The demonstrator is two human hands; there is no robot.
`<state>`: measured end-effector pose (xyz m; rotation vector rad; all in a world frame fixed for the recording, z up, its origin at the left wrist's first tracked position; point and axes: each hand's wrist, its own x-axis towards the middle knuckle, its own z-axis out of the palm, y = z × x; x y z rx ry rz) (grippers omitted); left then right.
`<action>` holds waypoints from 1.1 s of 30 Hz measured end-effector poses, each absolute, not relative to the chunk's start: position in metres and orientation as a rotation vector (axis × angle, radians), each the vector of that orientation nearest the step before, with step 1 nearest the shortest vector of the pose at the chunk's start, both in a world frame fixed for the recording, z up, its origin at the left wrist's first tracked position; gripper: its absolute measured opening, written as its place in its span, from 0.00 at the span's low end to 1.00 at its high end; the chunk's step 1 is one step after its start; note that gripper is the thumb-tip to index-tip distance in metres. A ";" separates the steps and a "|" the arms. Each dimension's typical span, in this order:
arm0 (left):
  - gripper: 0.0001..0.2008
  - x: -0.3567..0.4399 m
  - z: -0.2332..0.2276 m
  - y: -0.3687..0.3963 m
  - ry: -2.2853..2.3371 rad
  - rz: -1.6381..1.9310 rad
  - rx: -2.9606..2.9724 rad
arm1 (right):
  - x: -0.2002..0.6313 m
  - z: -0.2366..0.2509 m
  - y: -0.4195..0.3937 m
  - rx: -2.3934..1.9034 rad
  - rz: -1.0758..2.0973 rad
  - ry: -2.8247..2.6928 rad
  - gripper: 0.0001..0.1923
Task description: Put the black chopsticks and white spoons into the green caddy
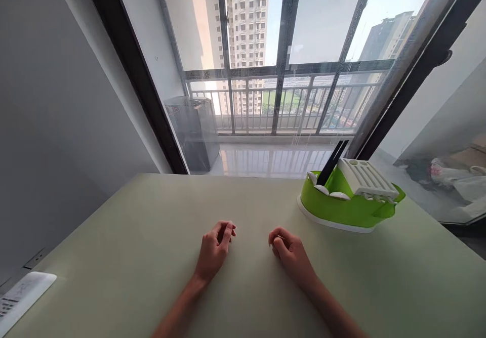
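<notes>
Head view. The left hand (213,249) rests on the pale green table (125,257), fingers curled loosely under, holding nothing. The right hand (290,252) lies near it in the same loose curl, also empty. The two hands are apart from each other and neither touches any object.

Nearest thing: a green and white plastic holder (347,204), standing on the table beyond and to the right of the right hand, near but clear of it. A dark flat strip (331,165) stands tilted in a slot at its back. White rounded pieces (334,192) sit along its upper left side; a white slatted top (365,177) covers the right part.

Judgement: the holder looks like light, rigid moulded plastic, smooth and possibly slippery. The low green body above the white base rim seems the soundest place to grip; the slatted top may be loose.

Left edge: a white device (23,295), partly out of frame.
</notes>
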<state>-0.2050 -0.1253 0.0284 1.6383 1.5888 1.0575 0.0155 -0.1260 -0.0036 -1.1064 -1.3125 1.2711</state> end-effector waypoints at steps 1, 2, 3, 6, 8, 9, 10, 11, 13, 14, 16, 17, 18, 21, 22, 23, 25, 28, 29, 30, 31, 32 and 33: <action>0.20 -0.205 0.029 -0.125 1.596 1.047 1.628 | 0.015 -0.005 -0.126 -1.110 1.268 -1.311 0.08; 0.20 -0.205 0.029 -0.125 1.603 1.035 1.617 | 0.016 -0.006 -0.127 -1.113 1.268 -1.302 0.09; 0.20 -0.205 0.029 -0.125 1.609 1.025 1.607 | 0.018 -0.007 -0.127 -1.118 1.265 -1.288 0.11; 0.20 -0.205 0.029 -0.125 1.612 0.994 1.591 | 0.020 -0.010 -0.128 -1.139 1.248 -1.277 0.13; 0.20 -0.205 0.030 -0.126 1.612 0.988 1.583 | 0.020 -0.010 -0.128 -1.163 1.235 -1.300 0.13; 0.20 -0.205 0.031 -0.126 1.617 0.986 1.577 | 0.019 -0.010 -0.129 -1.173 1.236 -1.314 0.13; 0.21 -0.204 0.032 -0.126 1.624 0.982 1.570 | 0.018 -0.010 -0.129 -1.182 1.237 -1.325 0.13; 0.21 -0.204 0.033 -0.126 1.634 0.976 1.564 | 0.017 -0.010 -0.129 -1.190 1.236 -1.332 0.13; 0.21 -0.203 0.035 -0.127 1.648 0.962 1.557 | 0.016 -0.008 -0.130 -1.200 1.237 -1.336 0.13; 0.21 -0.203 0.036 -0.127 1.651 0.957 1.555 | 0.016 -0.006 -0.130 -1.204 1.236 -1.337 0.13; 0.21 -0.203 0.037 -0.128 1.647 0.950 1.545 | 0.016 -0.003 -0.129 -1.206 1.227 -1.343 0.13; 0.21 -0.203 0.038 -0.128 1.644 0.948 1.540 | 0.016 -0.002 -0.129 -1.205 1.222 -1.348 0.13; 0.21 -0.204 0.038 -0.128 1.643 0.945 1.538 | 0.016 -0.001 -0.129 -1.204 1.214 -1.354 0.13; 0.20 -0.204 0.038 -0.128 1.648 0.938 1.550 | 0.015 0.000 -0.129 -1.207 1.194 -1.375 0.13; 0.20 -0.204 0.039 -0.128 1.650 0.933 1.559 | 0.014 0.000 -0.129 -1.208 1.190 -1.384 0.13; 0.20 -0.204 0.039 -0.128 1.652 0.929 1.566 | 0.014 -0.001 -0.129 -1.210 1.187 -1.391 0.13; 0.19 -0.203 0.040 -0.129 1.654 0.924 1.572 | 0.013 -0.003 -0.130 -1.214 1.183 -1.402 0.13; 0.19 -0.203 0.041 -0.130 1.662 0.924 1.570 | 0.012 -0.005 -0.130 -1.222 1.176 -1.414 0.13; 0.19 -0.203 0.042 -0.131 1.666 0.923 1.568 | 0.011 -0.005 -0.130 -1.224 1.177 -1.417 0.13; 0.19 -0.203 0.042 -0.131 1.669 0.922 1.570 | 0.011 -0.004 -0.131 -1.225 1.180 -1.421 0.13; 0.19 -0.203 0.041 -0.131 1.673 0.921 1.574 | 0.011 -0.004 -0.131 -1.224 1.185 -1.425 0.13; 0.19 -0.203 0.041 -0.131 1.677 0.921 1.581 | 0.011 -0.003 -0.131 -1.223 1.187 -1.427 0.13; 0.19 -0.203 0.040 -0.132 1.680 0.921 1.591 | 0.011 -0.003 -0.131 -1.220 1.186 -1.431 0.13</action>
